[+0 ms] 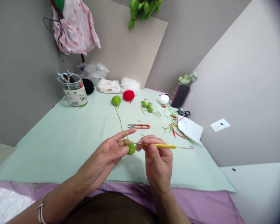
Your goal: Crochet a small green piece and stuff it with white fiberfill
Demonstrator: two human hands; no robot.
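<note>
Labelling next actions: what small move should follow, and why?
Probably catch the green yarn with the yellow-handled hook: the right hand holds it, tip at the upper edge of the green crocheted piece, which the left hand pinches; the yarn crosses that hand.

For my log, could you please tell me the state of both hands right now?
Left hand: holding the green crochet piece.
Right hand: holding the yellow-handled crochet hook.

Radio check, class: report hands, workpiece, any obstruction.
Left hand pinching small round green crochet piece. Right hand gripping yellow-handled metal hook. Orange-handled metal snips beyond; no obstruction visible.
</note>
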